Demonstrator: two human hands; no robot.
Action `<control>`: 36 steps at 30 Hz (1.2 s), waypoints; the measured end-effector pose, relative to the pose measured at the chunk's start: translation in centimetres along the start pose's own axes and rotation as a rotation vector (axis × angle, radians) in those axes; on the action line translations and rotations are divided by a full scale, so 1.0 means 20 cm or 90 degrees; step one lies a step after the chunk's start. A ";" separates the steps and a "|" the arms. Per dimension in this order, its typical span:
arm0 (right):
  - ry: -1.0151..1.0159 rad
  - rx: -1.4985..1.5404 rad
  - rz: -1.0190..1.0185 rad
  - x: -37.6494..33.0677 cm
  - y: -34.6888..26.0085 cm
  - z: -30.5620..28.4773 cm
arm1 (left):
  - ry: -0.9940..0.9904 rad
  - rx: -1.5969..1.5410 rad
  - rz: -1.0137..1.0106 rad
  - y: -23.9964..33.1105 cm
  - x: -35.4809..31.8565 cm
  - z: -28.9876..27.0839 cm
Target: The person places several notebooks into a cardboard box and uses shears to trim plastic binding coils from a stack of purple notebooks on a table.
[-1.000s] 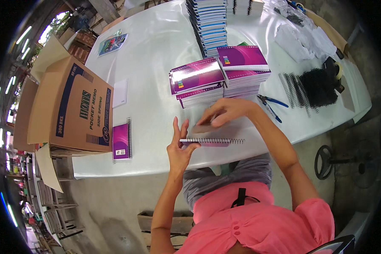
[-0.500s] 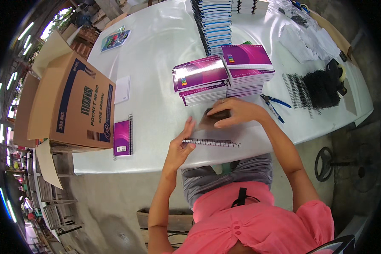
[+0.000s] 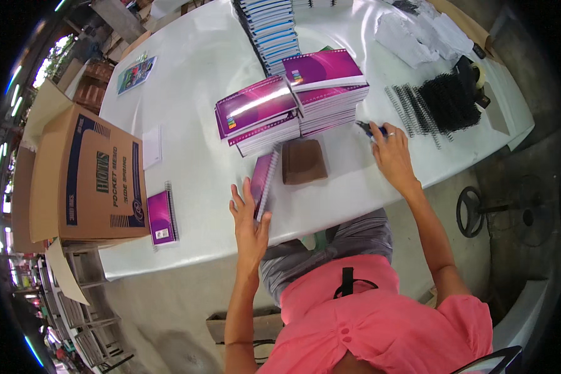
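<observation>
My left hand grips a small purple notebook near its lower end, fingers on one side and thumb on the other. The notebook stands tilted on the table, its coil facing right. Further right, my right hand closes on blue-handled pliers; the fingers cover most of their handles. Between the hands lies a brown, squarish block-like thing, its material unclear. Just beyond are stacks of purple notebook covers and pages with punched edges.
An open cardboard box stands at the left, with a finished spiral notebook beside it. Loose black coils lie at the right, near crumpled plastic. A tall pile of blue-and-white bound books rises behind the stacks.
My right hand has left the brown thing on the table and moved right onto the pliers. My left hand has turned the notebook, so its coil now runs away from me.
</observation>
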State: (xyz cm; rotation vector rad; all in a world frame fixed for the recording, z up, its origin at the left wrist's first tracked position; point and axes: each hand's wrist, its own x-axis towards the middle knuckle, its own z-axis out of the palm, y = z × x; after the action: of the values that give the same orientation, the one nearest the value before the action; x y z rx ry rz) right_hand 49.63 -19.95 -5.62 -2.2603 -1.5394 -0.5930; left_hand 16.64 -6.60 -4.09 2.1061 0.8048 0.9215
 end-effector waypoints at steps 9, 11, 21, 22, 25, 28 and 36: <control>-0.076 0.390 -0.178 -0.09 -0.74 -0.32 | -0.049 0.273 0.011 0.04 0.00 0.02; -0.101 0.404 -0.196 -0.08 -0.78 -0.33 | -0.028 0.267 0.008 0.05 0.00 0.03; -0.057 0.381 -0.241 -0.03 -0.80 -0.29 | 0.001 0.360 0.039 0.07 0.01 0.03; -0.051 0.369 -0.248 -0.02 -0.80 -0.30 | 0.012 0.365 0.053 0.07 0.01 0.03; -0.052 0.407 -0.243 -0.01 -0.81 -0.29 | 0.030 0.379 0.066 0.06 0.01 0.03; -0.674 0.734 0.072 0.10 -0.78 -0.35 | 0.041 0.417 0.049 0.08 0.00 0.01; -0.281 0.536 -0.023 0.13 -0.53 -0.30 | 0.076 0.551 0.067 0.07 -0.02 -0.31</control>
State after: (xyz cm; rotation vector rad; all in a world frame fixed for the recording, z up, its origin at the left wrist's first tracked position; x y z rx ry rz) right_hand 39.59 -17.15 1.35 -1.7382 -1.5928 0.5171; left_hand 11.84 -5.64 -0.05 2.8622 1.3364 0.8384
